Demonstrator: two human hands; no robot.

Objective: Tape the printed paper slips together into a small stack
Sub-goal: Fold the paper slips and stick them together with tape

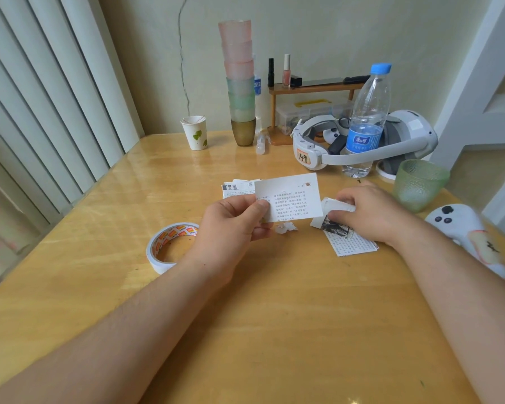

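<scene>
The white rectangular paper slip printed with black text (292, 196) is held just above the tabletop (274, 316), its left edge pinched in the grip of the left hand (233, 225). The right hand (365, 211) curls its fingers round a small crumpled white slip (337, 207) lying over more printed slips (352, 244). Squaring the edges before taping would probably keep the stack neat. The white roll of tape with an orange-printed core (169, 246) lies near the left wrist.

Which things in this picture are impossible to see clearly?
Head view:
- Slip print: too small to read.
- Slips on the table: partly under the right hand.
- Tape roll: near side behind the left hand.
- Bottle base: behind the headset.
</scene>
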